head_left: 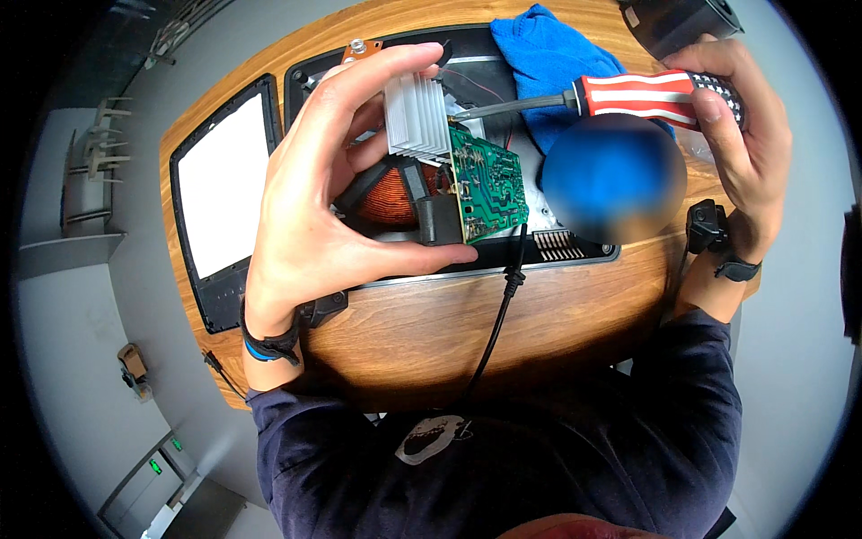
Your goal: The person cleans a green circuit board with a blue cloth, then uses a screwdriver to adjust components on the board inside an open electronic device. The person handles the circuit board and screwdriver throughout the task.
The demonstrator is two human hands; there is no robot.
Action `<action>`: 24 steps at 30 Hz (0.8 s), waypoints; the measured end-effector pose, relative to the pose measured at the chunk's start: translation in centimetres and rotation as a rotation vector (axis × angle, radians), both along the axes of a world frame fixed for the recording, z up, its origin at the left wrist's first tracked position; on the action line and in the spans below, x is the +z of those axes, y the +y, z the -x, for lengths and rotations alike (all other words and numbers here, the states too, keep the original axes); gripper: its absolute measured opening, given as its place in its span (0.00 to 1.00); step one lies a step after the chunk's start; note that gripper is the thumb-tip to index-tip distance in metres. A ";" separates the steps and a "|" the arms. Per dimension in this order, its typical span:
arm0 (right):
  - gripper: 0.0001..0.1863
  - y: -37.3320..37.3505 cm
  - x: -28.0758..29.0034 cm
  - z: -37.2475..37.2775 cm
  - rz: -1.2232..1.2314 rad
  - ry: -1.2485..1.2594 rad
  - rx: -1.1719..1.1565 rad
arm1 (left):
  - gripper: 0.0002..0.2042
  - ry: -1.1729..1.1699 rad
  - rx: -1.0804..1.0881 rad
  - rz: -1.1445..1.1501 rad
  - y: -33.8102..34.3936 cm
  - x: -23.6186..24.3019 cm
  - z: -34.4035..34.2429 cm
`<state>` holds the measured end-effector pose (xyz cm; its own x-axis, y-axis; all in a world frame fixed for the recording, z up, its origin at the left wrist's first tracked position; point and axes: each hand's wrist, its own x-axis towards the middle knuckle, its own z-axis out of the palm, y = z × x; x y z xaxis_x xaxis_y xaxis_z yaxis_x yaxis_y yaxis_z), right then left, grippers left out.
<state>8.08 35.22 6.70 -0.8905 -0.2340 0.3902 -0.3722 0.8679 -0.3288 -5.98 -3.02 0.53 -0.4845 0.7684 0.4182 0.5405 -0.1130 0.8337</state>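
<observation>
Stretching its thumb (pixel 413 260) and fingers (pixel 373 76) wide, the left hand (pixel 301 202) grips a green board (pixel 492 187) with silver fins (pixel 416 121); the right hand (pixel 752 135) curls around a striped screwdriver (pixel 633 95).

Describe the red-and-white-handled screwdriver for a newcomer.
Find the brown wooden table, then the bare right hand at its right. It grips the screwdriver by its handle, grey metal shaft pointing left. Only that handle has red-and-white stripes.
</observation>
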 end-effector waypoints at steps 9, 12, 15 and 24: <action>0.19 0.8 -0.8 -0.3 0.027 -0.003 -0.004 | 0.65 -0.010 0.031 0.059 -0.1 0.8 -0.5; 0.18 0.7 -0.7 -0.3 0.035 -0.019 0.007 | 0.65 0.011 0.042 0.085 -0.2 1.0 -0.6; 0.18 1.1 -0.7 -0.2 0.034 -0.028 0.027 | 0.64 0.026 0.042 0.090 -0.3 1.0 -0.7; 0.17 1.9 -1.2 -0.3 0.019 -0.013 0.032 | 0.63 0.083 0.055 0.181 -0.6 1.7 -0.6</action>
